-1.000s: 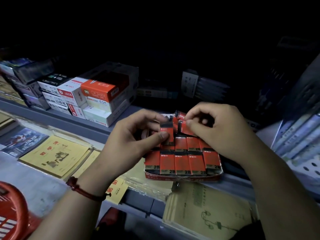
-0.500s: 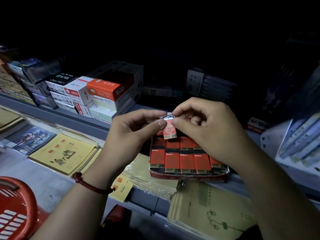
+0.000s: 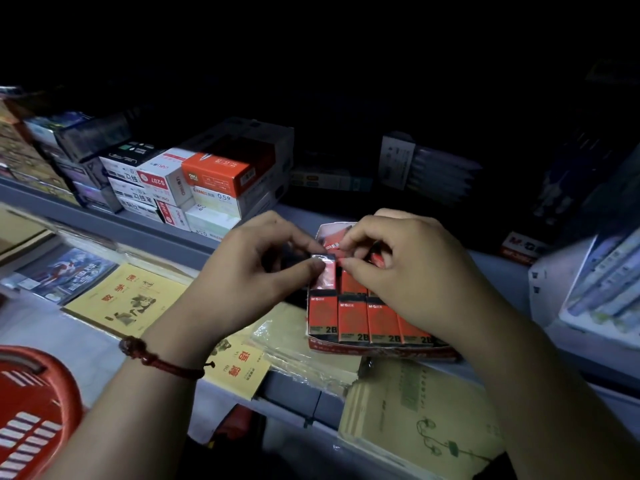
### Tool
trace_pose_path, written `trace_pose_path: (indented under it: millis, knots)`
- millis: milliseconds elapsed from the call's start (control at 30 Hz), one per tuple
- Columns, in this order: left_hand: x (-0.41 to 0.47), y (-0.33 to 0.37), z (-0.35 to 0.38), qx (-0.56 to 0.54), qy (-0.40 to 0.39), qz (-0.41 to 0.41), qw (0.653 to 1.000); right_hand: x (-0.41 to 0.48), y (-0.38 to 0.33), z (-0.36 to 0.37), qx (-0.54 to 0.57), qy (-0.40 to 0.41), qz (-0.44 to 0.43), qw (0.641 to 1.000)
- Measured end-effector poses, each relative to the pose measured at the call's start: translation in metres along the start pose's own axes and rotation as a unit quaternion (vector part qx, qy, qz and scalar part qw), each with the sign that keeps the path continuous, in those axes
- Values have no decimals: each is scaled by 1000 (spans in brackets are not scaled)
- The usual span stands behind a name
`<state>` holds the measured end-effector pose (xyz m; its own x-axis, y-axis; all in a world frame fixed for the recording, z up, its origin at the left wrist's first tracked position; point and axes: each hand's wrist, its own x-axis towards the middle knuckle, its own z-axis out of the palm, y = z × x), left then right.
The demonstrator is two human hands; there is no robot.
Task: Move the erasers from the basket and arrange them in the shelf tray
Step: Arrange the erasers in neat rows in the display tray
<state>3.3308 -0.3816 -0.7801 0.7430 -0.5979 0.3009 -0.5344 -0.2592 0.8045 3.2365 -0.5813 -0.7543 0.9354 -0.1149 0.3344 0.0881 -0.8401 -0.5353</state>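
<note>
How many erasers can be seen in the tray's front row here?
4 erasers, side by side along the tray's front edge; the right hand may hide another at the row's right end.

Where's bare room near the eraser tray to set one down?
Bare grey shelf shows between the stacked stationery boxes and the tray, and again right of the tray, before the M&G box. Inside it the front row of erasers is packed tight, and the left hand and right hand, pinching an eraser, crowd the rows behind.
</note>
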Motion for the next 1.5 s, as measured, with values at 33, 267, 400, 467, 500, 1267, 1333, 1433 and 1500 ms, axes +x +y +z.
trace_pose_path:
  millis: [33, 267, 400, 467, 500, 1267, 1333, 1433, 1500]
  knots:
    - [0, -1, -1, 8, -3, 4, 1000, 0, -1, 1, -12, 4, 0, 1000]
    - [1, -4, -1, -22, -39, 3, 999, 0, -4, 7, -62, 36, -11, 997]
    - [2, -6, 0, -44, -45, -10, 998, 1, -2, 9, -51, 67, -4, 996]
    - [2, -8, 1, -39, -42, -10, 998, 1, -1, 9, -40, 74, -5, 996]
    - [2, -8, 1, -38, -42, -8, 998, 1, 0, 10, -34, 76, -8, 997]
    - [-18, 20, -14, 137, -211, -39, 967, -3, 15, -7, 120, 132, -13, 984]
    - [-20, 22, -13, 160, -206, -29, 965, -5, 17, -7, 124, 137, -6, 983]
    - [-20, 22, -10, 159, -183, -23, 970, -7, 16, -4, 137, 139, -2, 981]
    - [-20, 19, -9, 147, -179, -18, 973, -7, 15, 0, 158, 142, 6, 977]
